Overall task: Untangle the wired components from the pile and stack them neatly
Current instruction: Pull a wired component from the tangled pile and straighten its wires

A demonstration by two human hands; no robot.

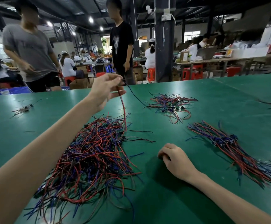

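While left fingers pinch red wire — pile below.

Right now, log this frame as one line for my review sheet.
left hand: raised, pinching red and black wires above tangled pile | right hand: curled on green table, grip unclear | sorted stack: at right

- Table: smooth green covering, soft sheen catching the ceiling lights.
- Tangled pile and the lifted wire: thin plastic-sheathed leads, slightly glossy.
- Boxes: brown cardboard, matt.
- Stools: red plastic.
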